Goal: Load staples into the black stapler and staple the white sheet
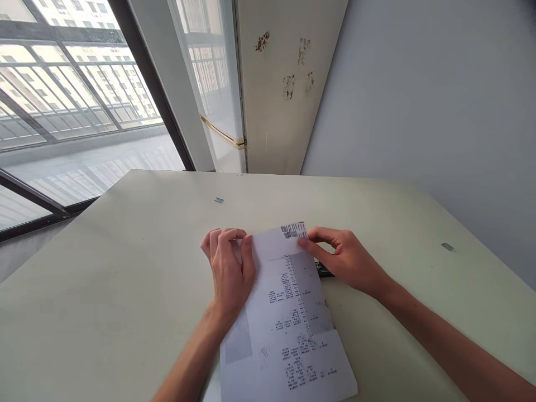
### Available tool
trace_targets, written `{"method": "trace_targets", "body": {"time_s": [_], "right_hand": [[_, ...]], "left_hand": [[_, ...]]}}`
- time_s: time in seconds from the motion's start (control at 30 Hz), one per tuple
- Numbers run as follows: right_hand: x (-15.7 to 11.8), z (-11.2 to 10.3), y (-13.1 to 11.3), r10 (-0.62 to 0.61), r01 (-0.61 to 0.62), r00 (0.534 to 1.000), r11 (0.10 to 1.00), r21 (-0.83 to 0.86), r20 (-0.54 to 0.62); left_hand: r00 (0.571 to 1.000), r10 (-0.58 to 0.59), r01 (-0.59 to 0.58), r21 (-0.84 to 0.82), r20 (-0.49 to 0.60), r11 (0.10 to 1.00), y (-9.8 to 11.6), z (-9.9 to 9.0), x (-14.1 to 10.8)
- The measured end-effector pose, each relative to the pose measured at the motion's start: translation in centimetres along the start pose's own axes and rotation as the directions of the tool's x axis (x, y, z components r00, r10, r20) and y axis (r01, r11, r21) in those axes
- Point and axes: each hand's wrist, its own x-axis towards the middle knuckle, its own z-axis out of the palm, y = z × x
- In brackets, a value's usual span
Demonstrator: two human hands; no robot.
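A long printed paper sheet (276, 312) lies at the near middle of the table, with its top part folded over and a barcode-like print at the upper right corner. My left hand (232, 262) grips the sheet's upper left edge, the thumb on the paper and the fingers curled behind. At the upper right corner my right hand (339, 254) pinches the paper between thumb and forefinger. A dark object (324, 270) shows partly beneath the sheet, below my right hand; what it is cannot be made out.
The pale table (125, 268) spreads around the paper. A small grey piece (218, 200) lies towards the back, another (447, 246) at the right. Behind stand a door (288, 123) with worn patches, a blue-grey wall and a window at the left.
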Motion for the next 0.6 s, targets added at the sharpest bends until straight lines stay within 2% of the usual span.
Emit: {"method": "trace_targets", "body": {"time_s": [0.2,0.3,0.4,0.5,0.6], "right_hand": [[-1.3,-0.3,-1.7,0.043,-0.038,0.998,0.995,0.093,-0.052],[-2.0,-1.0,-2.0,0.059,-0.049,0.993,0.994,0.101,-0.098],[-2.5,-2.1,-1.8,0.071,-0.051,0.984,0.991,0.124,-0.162],[-3.0,-3.5,-1.0,0.094,-0.064,0.97,0.988,0.137,-0.225],[-3.6,-5.2,0.0,0.108,-0.069,0.953,0.987,0.144,-0.284]], "left_hand": [[0.993,-0.005,0.008,0.027,-0.117,1.0,0.5,-0.5,0.7],[0.986,-0.069,0.068,-0.015,-0.154,0.998,0.7,-0.7,1.0],[0.979,-0.164,0.151,-0.108,-0.125,0.983,0.6,-0.5,1.0],[0.968,-0.244,0.232,-0.176,-0.053,0.957,0.3,-0.2,0.8],[0.959,-0.281,0.28,-0.204,0.024,0.938,0.0,0.1,0.4]]}}
